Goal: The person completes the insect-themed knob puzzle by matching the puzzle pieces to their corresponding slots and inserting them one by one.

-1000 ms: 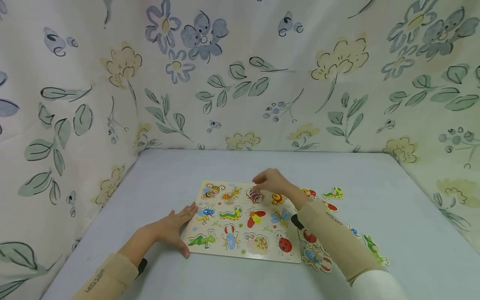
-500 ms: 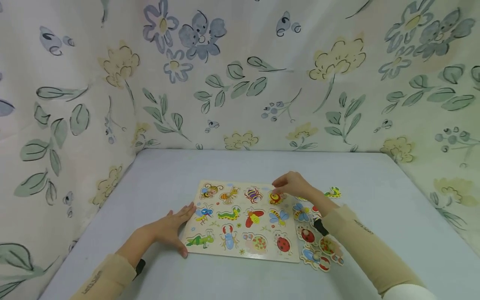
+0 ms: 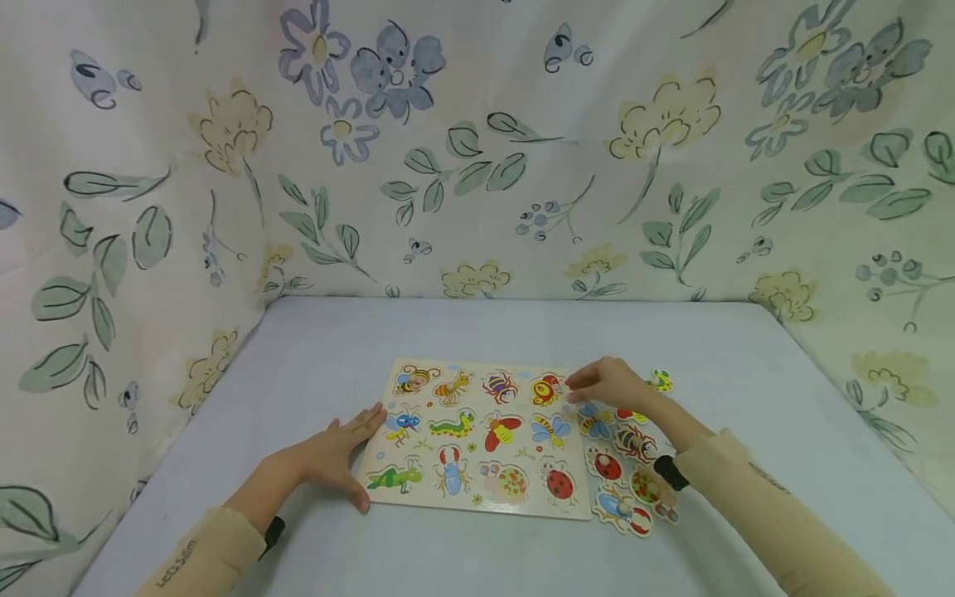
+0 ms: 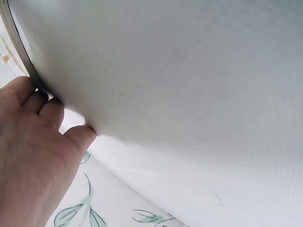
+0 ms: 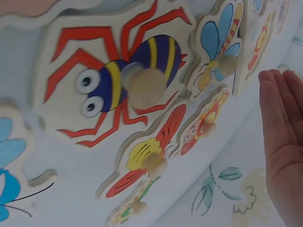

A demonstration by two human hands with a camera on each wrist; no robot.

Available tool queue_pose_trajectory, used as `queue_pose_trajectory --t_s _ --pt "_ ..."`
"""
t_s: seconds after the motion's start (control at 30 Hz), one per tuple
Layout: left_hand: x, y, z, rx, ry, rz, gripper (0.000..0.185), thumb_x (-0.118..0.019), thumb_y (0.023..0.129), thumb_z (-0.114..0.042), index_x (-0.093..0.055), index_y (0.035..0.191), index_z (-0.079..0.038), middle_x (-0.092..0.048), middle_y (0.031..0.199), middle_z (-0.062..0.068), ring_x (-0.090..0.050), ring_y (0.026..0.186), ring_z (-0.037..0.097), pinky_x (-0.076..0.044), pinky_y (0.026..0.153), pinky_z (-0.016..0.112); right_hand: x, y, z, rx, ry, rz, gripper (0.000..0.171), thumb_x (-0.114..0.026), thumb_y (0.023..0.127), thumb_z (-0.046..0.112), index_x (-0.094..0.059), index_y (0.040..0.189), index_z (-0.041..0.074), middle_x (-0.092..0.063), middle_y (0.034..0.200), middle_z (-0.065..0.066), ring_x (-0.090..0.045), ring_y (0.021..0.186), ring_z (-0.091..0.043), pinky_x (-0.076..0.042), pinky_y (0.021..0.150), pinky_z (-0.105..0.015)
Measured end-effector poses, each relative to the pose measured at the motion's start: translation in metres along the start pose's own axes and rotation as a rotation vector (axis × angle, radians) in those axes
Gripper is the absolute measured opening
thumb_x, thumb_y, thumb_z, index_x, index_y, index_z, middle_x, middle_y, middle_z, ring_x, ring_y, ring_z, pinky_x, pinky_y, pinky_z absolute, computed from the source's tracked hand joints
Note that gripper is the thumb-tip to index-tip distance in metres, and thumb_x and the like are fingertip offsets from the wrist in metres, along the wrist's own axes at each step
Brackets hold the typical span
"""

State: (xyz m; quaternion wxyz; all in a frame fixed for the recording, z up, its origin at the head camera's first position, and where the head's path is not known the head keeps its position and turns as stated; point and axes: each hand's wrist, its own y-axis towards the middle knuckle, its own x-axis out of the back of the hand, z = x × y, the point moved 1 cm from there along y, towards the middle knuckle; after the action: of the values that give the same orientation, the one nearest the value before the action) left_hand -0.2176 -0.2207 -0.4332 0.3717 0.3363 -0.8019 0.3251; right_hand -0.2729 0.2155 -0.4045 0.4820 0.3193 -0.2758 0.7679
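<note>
A wooden insect puzzle board (image 3: 533, 504) lies flat on the table. My left hand (image 3: 328, 456) is spread at the board's left edge, its fingertips and thumb touching it. My right hand (image 3: 608, 385) hovers near the upper right corner by the red-and-yellow butterfly picture (image 3: 546, 390), holding nothing visible. In the right wrist view its fingers are straight and together. Loose knobbed pieces lie right of the board: a spider (image 5: 106, 82), a striped blue-winged bee (image 5: 218, 42), a red-winged beetle (image 5: 147, 153), a ladybug (image 3: 604, 464), a stag beetle (image 3: 622, 510) and a snail (image 3: 652, 489).
A caterpillar piece (image 3: 660, 381) lies behind the right hand, partly hidden. The right forearm (image 3: 776, 497) covers part of the table on that side. A floral curtain (image 3: 477, 207) hangs behind the pale table (image 3: 373, 332).
My right hand has moved right, from above the board's spider picture to its upper right corner, uncovering the butterfly picture. My left hand has stayed at the board's left edge.
</note>
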Motion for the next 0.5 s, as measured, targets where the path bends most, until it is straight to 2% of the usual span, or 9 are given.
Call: queue_pose_trajectory --t_s 0.23,0.5 --pt "-0.002 -0.002 0.002 -0.013 -0.017 -0.076 0.128 -0.093 0.053 -0.045 -0.026 0.150 0.005 -0.016 0.157 0.025 -0.017 0.142 0.047 -0.011 0.110 0.069 0.012 -0.023 -0.018 -0.007 0.000 0.011 0.036 -0.072 0.089 0.020 -0.068 0.115 -0.005 -0.070 0.109 -0.016 -0.066 0.100 -0.031 -0.057 0.081 -0.040" --pt "-0.001 0.000 0.001 -0.013 -0.022 -0.066 0.128 -0.092 0.052 -0.045 -0.026 0.149 0.005 -0.016 0.158 0.025 -0.018 0.142 0.047 -0.011 0.110 0.069 0.025 -0.055 -0.035 -0.010 0.033 0.068 0.030 -0.072 0.087 0.012 -0.069 0.110 -0.007 -0.072 0.100 -0.012 -0.067 0.091 -0.025 -0.058 0.078 -0.037"
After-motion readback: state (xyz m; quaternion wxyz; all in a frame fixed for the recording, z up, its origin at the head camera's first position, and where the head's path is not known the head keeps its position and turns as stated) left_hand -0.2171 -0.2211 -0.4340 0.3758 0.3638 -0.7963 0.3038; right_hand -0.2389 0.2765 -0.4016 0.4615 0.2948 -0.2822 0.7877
